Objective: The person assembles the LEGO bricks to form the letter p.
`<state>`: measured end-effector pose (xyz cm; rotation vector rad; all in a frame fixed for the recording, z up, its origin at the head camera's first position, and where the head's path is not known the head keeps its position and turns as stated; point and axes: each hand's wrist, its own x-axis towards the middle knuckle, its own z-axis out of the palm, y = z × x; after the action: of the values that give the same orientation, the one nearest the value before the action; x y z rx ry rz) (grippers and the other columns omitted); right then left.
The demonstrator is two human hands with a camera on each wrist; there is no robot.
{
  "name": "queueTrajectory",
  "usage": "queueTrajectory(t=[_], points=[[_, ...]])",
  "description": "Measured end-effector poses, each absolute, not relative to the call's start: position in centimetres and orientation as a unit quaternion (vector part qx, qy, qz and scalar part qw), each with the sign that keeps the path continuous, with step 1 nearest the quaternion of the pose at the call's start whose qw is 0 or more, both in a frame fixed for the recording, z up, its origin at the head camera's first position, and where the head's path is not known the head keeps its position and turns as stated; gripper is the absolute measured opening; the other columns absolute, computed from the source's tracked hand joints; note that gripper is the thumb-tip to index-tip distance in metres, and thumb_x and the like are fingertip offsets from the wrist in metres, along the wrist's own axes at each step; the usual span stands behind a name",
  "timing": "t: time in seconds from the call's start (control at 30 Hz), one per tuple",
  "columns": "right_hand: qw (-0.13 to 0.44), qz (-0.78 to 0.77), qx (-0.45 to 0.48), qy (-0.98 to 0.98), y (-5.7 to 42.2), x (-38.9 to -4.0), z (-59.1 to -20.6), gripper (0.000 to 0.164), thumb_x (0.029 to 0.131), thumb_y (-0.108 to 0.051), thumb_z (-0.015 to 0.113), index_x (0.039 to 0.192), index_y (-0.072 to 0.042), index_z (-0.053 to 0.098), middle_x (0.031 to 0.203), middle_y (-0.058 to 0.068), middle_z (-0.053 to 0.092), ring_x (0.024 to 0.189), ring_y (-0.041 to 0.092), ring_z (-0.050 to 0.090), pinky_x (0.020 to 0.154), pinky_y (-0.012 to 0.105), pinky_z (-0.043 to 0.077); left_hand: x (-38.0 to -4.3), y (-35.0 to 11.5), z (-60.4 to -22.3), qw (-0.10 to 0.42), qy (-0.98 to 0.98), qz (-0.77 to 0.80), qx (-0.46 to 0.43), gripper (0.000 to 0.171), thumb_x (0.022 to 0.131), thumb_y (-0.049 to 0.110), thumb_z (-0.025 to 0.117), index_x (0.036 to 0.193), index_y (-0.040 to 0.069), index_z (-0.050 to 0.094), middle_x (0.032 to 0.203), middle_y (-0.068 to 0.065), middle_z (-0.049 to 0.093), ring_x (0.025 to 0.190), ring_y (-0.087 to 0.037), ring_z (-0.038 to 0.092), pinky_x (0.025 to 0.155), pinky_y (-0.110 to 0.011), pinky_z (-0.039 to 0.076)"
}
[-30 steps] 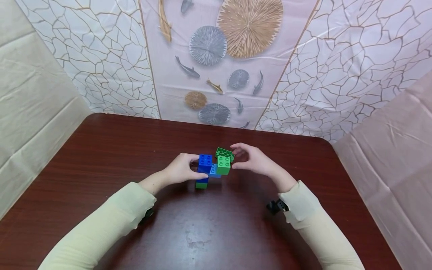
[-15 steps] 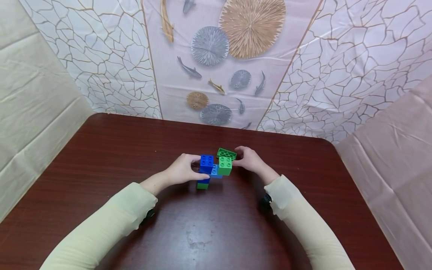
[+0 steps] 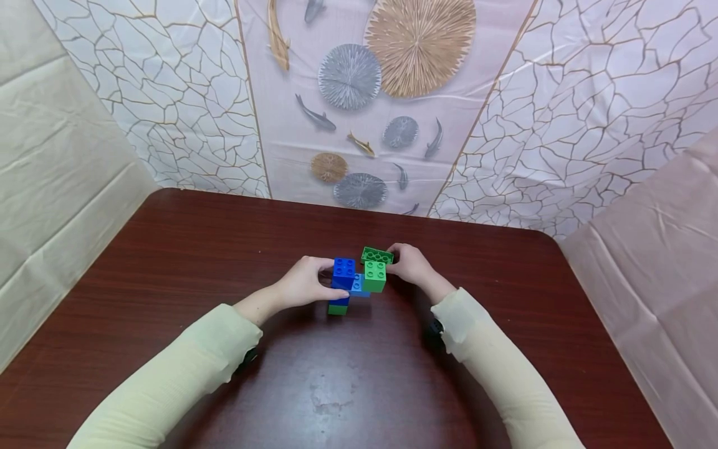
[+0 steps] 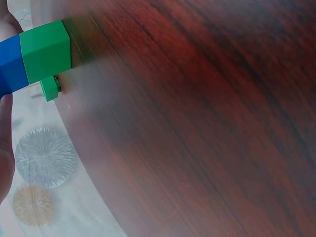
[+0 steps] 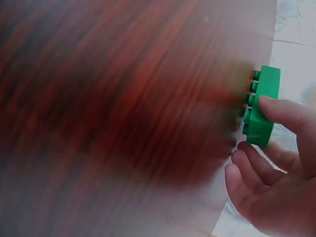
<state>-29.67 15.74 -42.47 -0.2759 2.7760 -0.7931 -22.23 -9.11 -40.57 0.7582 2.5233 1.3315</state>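
Note:
My left hand (image 3: pixel 303 282) grips a stack of toy building bricks around its dark blue top brick (image 3: pixel 344 272), thumb in front and fingers behind. A light blue brick (image 3: pixel 356 285) juts out to the right and carries a light green brick (image 3: pixel 374 277) on its end. At the bottom of the stack sits a green brick (image 4: pixel 47 52), below a blue one. Behind it, a longer green brick (image 5: pixel 265 106) lies with studs down and hollow underside up. My right hand (image 3: pixel 412 265) pinches its right end between thumb and fingers; other fingers curl loosely beside it.
Everything stands on a dark red-brown wooden table (image 3: pixel 235 237). A patterned cloth (image 3: pixel 359 143) hangs along its back edge, with plain cloth at both sides. A worn, shiny patch (image 3: pixel 331 393) shows on the tabletop near the front.
My right hand has come in from the right and lowered onto the end of the upside-down green brick, its fingers closing there. The left hand and stack stay in place.

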Motion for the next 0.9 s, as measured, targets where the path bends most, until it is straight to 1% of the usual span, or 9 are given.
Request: queueTrajectory(t=[0.23, 0.33, 0.47, 0.57, 0.67, 0.8, 0.9], points=[[0.099, -0.341, -0.082, 0.931, 16.4, -29.7, -42.3, 0.035, 0.084, -0.016, 0.064, 0.115, -0.001, 0.055, 0.109, 0.018, 0.060, 0.093, 0.026, 0.053, 0.079, 0.034, 0.044, -22.3, -9.2, -40.6, 0.094, 0.852, 0.446, 0.258, 0.036, 0.077, 0.026, 0.077, 0.105, 0.007, 0.065, 0.099, -0.005, 0.071, 0.088, -0.013, 0.065, 0.082, -0.029, 0.055], [0.081, -0.384, -0.085, 0.916, 16.6, -29.6, -41.9, 0.033, 0.083, -0.014, 0.066, 0.112, 0.000, 0.055, 0.103, 0.016, 0.061, 0.091, 0.024, 0.055, 0.075, 0.029, 0.044, -22.2, -9.2, -40.6, 0.093, 0.851, 0.448, 0.258, 0.035, 0.077, 0.026, 0.077, 0.104, 0.007, 0.065, 0.098, -0.005, 0.071, 0.087, -0.013, 0.065, 0.081, -0.028, 0.055], [0.055, -0.445, -0.089, 0.890, 16.6, -29.5, -41.3, 0.032, 0.082, -0.010, 0.068, 0.109, 0.001, 0.056, 0.094, 0.010, 0.060, 0.084, 0.017, 0.055, 0.071, 0.022, 0.043, -22.3, -9.2, -40.7, 0.093, 0.851, 0.449, 0.256, 0.035, 0.077, 0.026, 0.077, 0.104, 0.007, 0.065, 0.098, -0.005, 0.071, 0.087, -0.013, 0.065, 0.082, -0.029, 0.055], [0.048, -0.479, -0.091, 0.872, 16.7, -29.3, -40.7, 0.033, 0.082, -0.009, 0.067, 0.111, 0.002, 0.055, 0.094, 0.006, 0.059, 0.084, 0.013, 0.053, 0.072, 0.020, 0.043, -22.3, -9.2, -40.7, 0.095, 0.851, 0.449, 0.254, 0.036, 0.077, 0.026, 0.077, 0.105, 0.007, 0.065, 0.099, -0.005, 0.071, 0.089, -0.013, 0.065, 0.082, -0.029, 0.055], [0.060, -0.518, -0.086, 0.849, 16.6, -29.0, -40.2, 0.033, 0.084, -0.006, 0.065, 0.113, 0.003, 0.052, 0.093, 0.001, 0.058, 0.085, 0.009, 0.052, 0.074, 0.020, 0.044, -22.3, -9.2, -40.8, 0.095, 0.851, 0.449, 0.253, 0.037, 0.077, 0.027, 0.077, 0.106, 0.007, 0.065, 0.100, -0.005, 0.071, 0.090, -0.014, 0.065, 0.083, -0.030, 0.054], [0.075, -0.566, -0.086, 0.817, 16.6, -28.8, -39.8, 0.033, 0.085, -0.002, 0.061, 0.114, 0.004, 0.048, 0.087, -0.006, 0.059, 0.083, 0.004, 0.054, 0.076, 0.019, 0.044, -22.3, -9.2, -40.7, 0.096, 0.853, 0.448, 0.251, 0.037, 0.077, 0.027, 0.077, 0.107, 0.007, 0.064, 0.100, -0.005, 0.071, 0.090, -0.014, 0.065, 0.083, -0.030, 0.054], [0.075, -0.582, -0.095, 0.804, 16.5, -28.6, -39.7, 0.033, 0.084, 0.000, 0.060, 0.114, 0.005, 0.046, 0.083, -0.009, 0.058, 0.080, 0.003, 0.055, 0.076, 0.020, 0.045, -22.3, -9.2, -40.7, 0.095, 0.852, 0.449, 0.252, 0.037, 0.077, 0.026, 0.077, 0.107, 0.007, 0.064, 0.101, -0.006, 0.071, 0.091, -0.015, 0.065, 0.083, -0.030, 0.054]])
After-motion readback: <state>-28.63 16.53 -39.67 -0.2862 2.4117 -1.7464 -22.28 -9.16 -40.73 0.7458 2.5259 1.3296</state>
